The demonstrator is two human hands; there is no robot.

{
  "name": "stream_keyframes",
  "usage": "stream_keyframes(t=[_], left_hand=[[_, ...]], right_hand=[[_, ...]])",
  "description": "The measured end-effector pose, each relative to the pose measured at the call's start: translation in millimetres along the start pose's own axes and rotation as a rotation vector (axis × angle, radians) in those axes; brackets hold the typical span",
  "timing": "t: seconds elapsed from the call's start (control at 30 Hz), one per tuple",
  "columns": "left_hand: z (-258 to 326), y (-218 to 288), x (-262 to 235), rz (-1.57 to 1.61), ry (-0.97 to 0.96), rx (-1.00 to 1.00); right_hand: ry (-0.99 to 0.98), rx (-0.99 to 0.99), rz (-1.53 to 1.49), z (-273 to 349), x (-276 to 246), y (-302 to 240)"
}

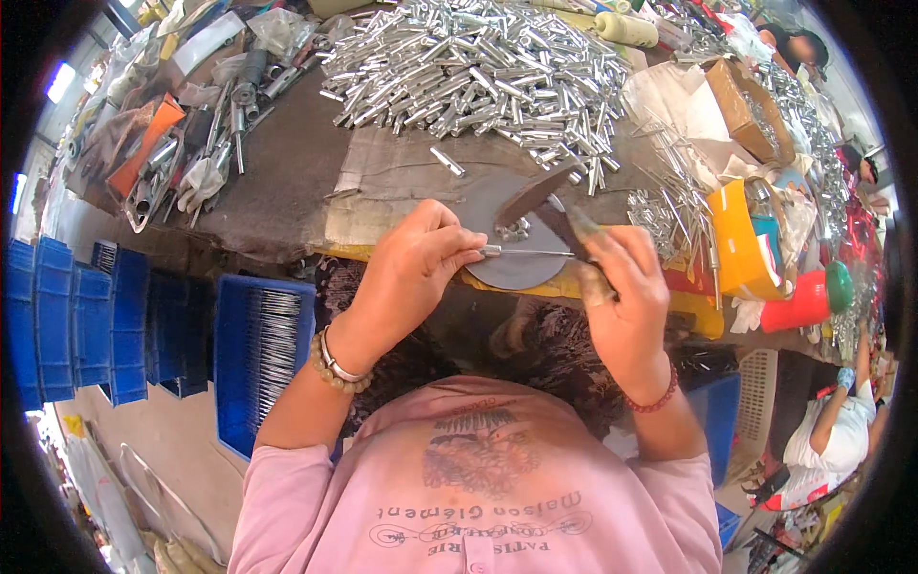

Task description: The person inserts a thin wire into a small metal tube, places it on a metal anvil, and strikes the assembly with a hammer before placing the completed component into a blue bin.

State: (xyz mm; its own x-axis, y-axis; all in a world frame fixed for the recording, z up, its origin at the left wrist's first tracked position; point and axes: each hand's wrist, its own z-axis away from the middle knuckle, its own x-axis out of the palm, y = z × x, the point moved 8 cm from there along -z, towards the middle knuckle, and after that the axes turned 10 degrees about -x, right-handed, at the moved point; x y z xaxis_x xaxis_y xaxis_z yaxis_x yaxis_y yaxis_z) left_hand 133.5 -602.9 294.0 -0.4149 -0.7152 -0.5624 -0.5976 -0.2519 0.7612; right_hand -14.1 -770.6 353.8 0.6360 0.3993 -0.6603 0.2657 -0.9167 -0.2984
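My left hand (416,268) pinches a small silver metal tube (491,251) between thumb and fingertips. A thin metal rod (535,253) runs from the tube across toward my right hand (622,287). My right hand is closed round a hammer (541,197), its dark head tilted above the plate. Whether those fingers also touch the rod's end I cannot tell. Below both hands lies a round grey metal plate (517,275) at the bench's near edge. A few small shiny pieces (516,230) rest on it, partly hidden by the hammer.
A large heap of silver tubes (469,72) covers the bench's far side. Thin rods (674,206) and a yellow container (741,239) lie right. Tools (196,143) clutter the left. A blue bin of rods (263,359) stands lower left. Another person (832,430) is at far right.
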Motion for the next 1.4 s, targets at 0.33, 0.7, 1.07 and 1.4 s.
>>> stream_keyframes(t=[0.33, 0.7, 1.07, 1.4], left_hand=[[-3.6, -2.6, 1.0, 0.041, -0.009, 0.005], [-3.6, 0.4, 0.4, -0.025, 0.001, 0.022], [-1.0, -5.1, 1.0, 0.054, -0.033, -0.001], [0.9, 2.0, -0.9, -0.098, -0.041, -0.007]], right_hand=[[-0.076, -0.107, 0.11, 18.2, 9.5, -6.0], [-0.163, -0.106, 0.087, 20.1, 15.2, -14.8], [-0.112, -0.046, 0.088, 24.4, 26.3, -11.4], [-0.245, 0.107, -0.024, -9.0, 25.6, 16.3]])
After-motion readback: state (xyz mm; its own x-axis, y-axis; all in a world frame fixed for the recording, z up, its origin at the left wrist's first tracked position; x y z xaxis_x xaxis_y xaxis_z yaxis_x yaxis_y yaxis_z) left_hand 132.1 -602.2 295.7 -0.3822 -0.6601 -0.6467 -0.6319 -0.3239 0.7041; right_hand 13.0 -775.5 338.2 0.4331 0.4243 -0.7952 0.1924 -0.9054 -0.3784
